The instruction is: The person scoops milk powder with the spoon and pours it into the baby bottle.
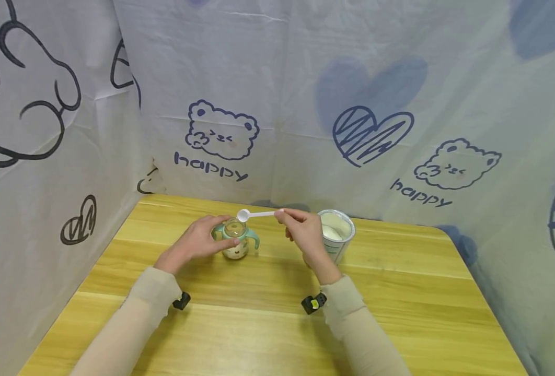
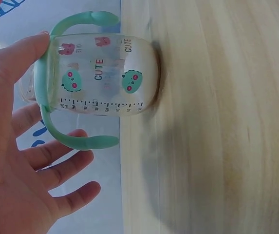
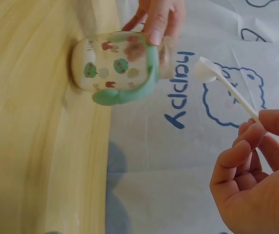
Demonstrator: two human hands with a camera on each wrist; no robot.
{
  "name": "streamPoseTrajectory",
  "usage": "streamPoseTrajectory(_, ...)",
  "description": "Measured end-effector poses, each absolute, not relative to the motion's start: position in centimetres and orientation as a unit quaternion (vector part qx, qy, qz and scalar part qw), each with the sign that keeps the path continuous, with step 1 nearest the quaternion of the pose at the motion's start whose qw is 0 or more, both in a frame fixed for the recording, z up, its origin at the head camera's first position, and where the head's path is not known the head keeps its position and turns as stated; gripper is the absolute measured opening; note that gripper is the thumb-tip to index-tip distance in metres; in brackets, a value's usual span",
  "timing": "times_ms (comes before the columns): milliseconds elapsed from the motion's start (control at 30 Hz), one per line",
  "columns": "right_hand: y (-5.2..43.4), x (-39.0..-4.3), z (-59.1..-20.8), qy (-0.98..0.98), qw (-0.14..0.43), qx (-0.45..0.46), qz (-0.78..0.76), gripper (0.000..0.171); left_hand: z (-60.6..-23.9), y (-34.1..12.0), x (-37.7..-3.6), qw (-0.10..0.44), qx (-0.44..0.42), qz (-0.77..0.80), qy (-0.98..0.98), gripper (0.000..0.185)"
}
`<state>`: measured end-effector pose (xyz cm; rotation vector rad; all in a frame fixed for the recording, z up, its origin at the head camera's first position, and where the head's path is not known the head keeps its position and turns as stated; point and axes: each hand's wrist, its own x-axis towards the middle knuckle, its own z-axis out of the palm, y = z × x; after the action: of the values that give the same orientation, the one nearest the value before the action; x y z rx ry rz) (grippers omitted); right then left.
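Scooping step: left hand [image 1: 196,241] steadies the baby bottle [image 1: 235,239], right hand [image 1: 305,233] pinches the scoop [image 1: 255,214] just over its mouth; next prob. needs careful tip-in w/o spilling.

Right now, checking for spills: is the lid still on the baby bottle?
No, the baby bottle stands open-mouthed under the white scoop, with no lid on its neck.

Illumination is bright, even and diffuse in all three views, with no hard glare; the head view is sharp, with mild bending at its edges. In the left wrist view the bottle [image 2: 98,73] casts a soft shadow across the table [image 2: 217,146], whose wood grain is blurred. The right wrist view renders the near hand [image 3: 256,180] slightly soft.
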<state>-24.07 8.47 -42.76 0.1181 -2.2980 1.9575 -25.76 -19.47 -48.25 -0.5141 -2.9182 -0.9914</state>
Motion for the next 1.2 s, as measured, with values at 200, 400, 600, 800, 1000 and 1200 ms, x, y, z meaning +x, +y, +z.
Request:
streamPoseTrajectory(200, 9.3, -24.0, -42.1, -0.759, 0.076, 0.032, 0.646, 0.025, -48.0, -19.4, -25.8, 0.014, -0.172, -0.317, -0.933, 0.085)
streamPoseTrajectory(400, 10.8, -23.9, -41.4, -0.756, 0.079, 0.017, 0.649, 0.028, -47.4, -18.4, -26.3, 0.009, -0.182, -0.301, -0.936, 0.084)
streamPoseTrajectory(600, 12.4, -23.7, -40.7, -0.752, 0.084, -0.009, 0.654, 0.029, -46.5, -17.2, -26.8, 0.015, -0.201, -0.289, -0.936, 0.085)
streamPoseTrajectory(800, 14.5, -23.6, -40.4, -0.747, 0.089, -0.024, 0.659, 0.031, -45.7, -15.9, -27.0, 0.017, -0.218, -0.292, -0.931, 0.088)
streamPoseTrajectory(1000, 16.7, -23.4, -40.5, -0.75, 0.11, -0.035, 0.651, 0.032, -45.1, -13.8, -27.6, 0.019, -0.239, -0.287, -0.927, 0.087)
streamPoseTrajectory(1200, 18.3, -23.1, -40.7, -0.746, 0.138, -0.06, 0.649, 0.032, -44.5, -11.5, -28.1, 0.019, -0.264, -0.285, -0.921, 0.087)
